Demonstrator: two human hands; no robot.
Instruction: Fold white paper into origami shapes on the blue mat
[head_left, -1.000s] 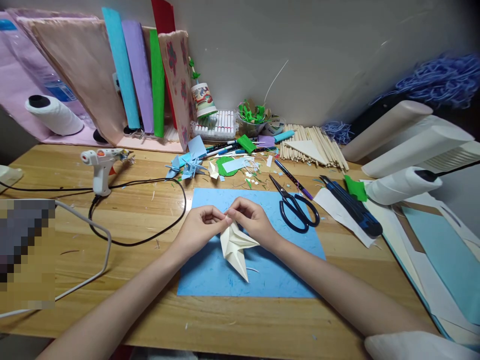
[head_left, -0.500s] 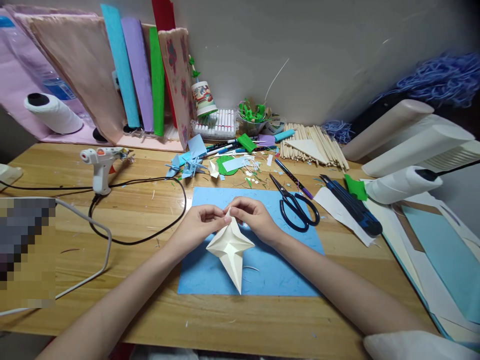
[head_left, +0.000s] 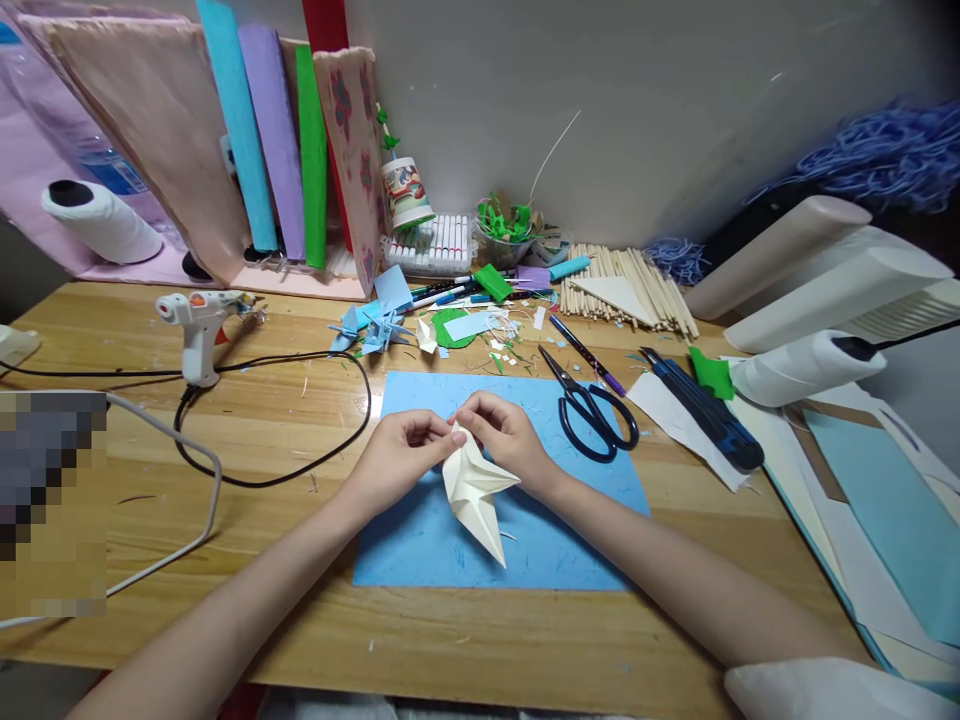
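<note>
A cream folded paper star hangs over the blue sheet, its long lower point angled down to the right. My left hand pinches the star's top tip between thumb and fingers. On the other side of that tip, my right hand is closed too, thumb and forefinger on the paper. The fingertips of both hands meet there and partly hide the tip. Black-handled scissors lie on the sheet's upper right corner, apart from my right hand.
A glue gun stands at the left with its black cord looped on the table. Behind the sheet lie paper scraps, pens and a pile of wooden sticks. At the right are a utility knife and a thread spool.
The paper star has turned: its lower point has swung to the right and it shows more from the side. Both hands keep their pinch on the top tip.
</note>
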